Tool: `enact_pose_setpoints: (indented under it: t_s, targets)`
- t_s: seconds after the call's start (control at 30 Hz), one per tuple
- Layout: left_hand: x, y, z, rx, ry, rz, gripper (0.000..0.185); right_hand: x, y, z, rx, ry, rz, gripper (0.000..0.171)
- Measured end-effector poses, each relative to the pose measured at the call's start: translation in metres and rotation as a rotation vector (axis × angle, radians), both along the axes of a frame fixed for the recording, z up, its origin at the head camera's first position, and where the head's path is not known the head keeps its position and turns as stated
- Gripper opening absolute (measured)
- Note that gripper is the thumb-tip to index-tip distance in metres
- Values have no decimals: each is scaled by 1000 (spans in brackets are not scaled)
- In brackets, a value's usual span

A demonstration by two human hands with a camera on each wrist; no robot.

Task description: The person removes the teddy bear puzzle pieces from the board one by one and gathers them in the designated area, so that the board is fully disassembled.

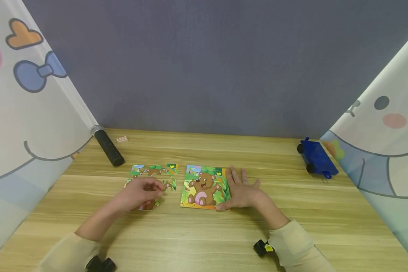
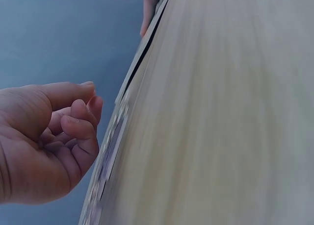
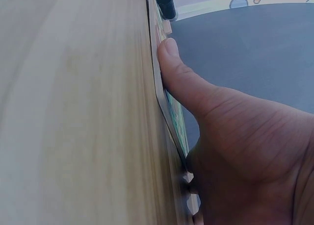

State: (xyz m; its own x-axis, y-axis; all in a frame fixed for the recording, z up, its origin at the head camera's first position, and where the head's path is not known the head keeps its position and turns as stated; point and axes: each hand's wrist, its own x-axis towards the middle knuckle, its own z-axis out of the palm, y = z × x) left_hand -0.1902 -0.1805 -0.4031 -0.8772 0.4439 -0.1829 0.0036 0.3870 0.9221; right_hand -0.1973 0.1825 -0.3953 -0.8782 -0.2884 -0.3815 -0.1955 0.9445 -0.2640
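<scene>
A square picture board (image 1: 201, 187) with a brown bear lies flat at the middle of the table. My right hand (image 1: 242, 190) rests at its right edge with fingers spread; in the right wrist view its thumb (image 3: 184, 75) lies on the board's top. To the left lie several loose bear puzzle pieces (image 1: 154, 170), laid in rows. Over these pieces hovers my left hand (image 1: 139, 192), hiding some of them. In the left wrist view the left hand (image 2: 49, 137) has loosely bent fingers, thumb close to the index finger, and no piece shows between them.
A black microphone (image 1: 108, 146) lies at the back left, beside a small pink toy brick (image 1: 122, 139). At the back right is a blue toy cart (image 1: 317, 156) with black wheels. A grey panel (image 1: 204, 68) borders the wooden table (image 1: 204, 238) behind, and printed curtains hang at both sides.
</scene>
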Motion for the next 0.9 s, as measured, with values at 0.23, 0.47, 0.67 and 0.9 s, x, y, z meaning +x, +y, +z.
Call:
enact_pose_setpoints:
  t_s: [0.23, 0.47, 0.67, 0.9]
  targets:
    - [-3, 28, 0, -26, 52, -53, 20, 0, 0, -1, 13, 12, 2, 137]
    - [-4, 59, -2, 30, 25, -123, 17, 1, 0, 0, 6, -2, 2, 138]
    - [-6, 85, -5, 49, 24, -178, 17, 0, 1, -2, 16, -6, -1, 138]
    - [-9, 107, -9, 128, -40, -218, 24, 0, -1, -1, 13, 3, 0, 138]
